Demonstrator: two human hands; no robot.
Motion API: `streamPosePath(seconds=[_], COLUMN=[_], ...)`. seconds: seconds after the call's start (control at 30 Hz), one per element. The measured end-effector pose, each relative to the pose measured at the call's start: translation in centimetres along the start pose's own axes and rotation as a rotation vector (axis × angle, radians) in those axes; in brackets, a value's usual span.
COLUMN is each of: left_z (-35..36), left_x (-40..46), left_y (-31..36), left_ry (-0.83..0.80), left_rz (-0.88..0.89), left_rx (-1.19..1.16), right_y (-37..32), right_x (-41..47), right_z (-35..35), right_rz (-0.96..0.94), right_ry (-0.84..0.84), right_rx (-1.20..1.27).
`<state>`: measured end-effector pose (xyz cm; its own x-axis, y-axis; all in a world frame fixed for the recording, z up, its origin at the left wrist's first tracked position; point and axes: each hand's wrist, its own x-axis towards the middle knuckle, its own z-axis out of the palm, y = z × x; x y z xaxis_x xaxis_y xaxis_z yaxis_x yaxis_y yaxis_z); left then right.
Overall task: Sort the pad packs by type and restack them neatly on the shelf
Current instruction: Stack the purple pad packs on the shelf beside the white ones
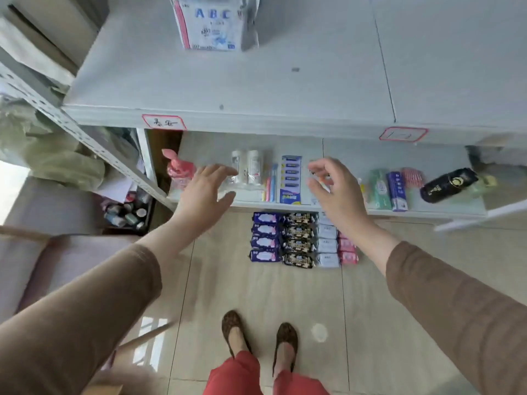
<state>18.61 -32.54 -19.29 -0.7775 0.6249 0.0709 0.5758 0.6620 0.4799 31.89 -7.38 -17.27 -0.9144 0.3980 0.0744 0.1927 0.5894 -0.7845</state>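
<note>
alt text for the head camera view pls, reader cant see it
Seen from above, a person's left hand and right hand reach out empty over sorted rows of pad packs on the tiled floor below a grey shelf unit. One ABC pad pack stands on the top shelf; toiletries lie on the lower shelf.

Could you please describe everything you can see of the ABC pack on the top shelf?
The ABC pack is a soft plastic pack, white and pale blue with a pink strip along its left edge and large blue letters. It stands alone, upright, near the back of the grey top shelf. Neither hand touches it.
</note>
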Motion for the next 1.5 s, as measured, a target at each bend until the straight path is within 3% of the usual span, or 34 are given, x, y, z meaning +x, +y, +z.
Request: streamPosePath(seconds=[0.33,0.5,0.67,0.83,1.0,1.33,1.5], left_z=[21.3,32.8,44.2,53.9,60.0,63.4,61.7], left_x=[-12.2,-13.7,-10.9,-6.1,-2.4,-0.9,-2.5], left_y=[-10.2,-16.7,-22.6,-26.3,-27.5,-28.0,-27.5], left_ry=[-0.406,-0.495,-0.492,-0.383,-0.345,-0.356,-0.427], left_rz=[-0.316,-0.409,-0.377,-0.283,-0.184,-0.212,-0.305], left_rx=[-0.052,-0.028,0.051,0.074,0.131,0.224,0.219], right_y=[19.9,30.4,40.3,47.0,50.6,52.3,50.2], right_x=[-12.6,-15.4,-14.1,-11.1,-10.2,-10.9,-12.2], right_z=[17.0,25.9,33.5,40.1,44.4,48.1,47.0], right_rz=[0.469,0.511,0.318,-0.005,-0.138,-0.212,-0.124], right_ry=[-0.266,-0.441,-0.529,-0.423,-0.393,-0.452,-0.441], right_rx=[-0.047,-0.204,-0.531,-0.79,-0.983,-1.023,-0.825])
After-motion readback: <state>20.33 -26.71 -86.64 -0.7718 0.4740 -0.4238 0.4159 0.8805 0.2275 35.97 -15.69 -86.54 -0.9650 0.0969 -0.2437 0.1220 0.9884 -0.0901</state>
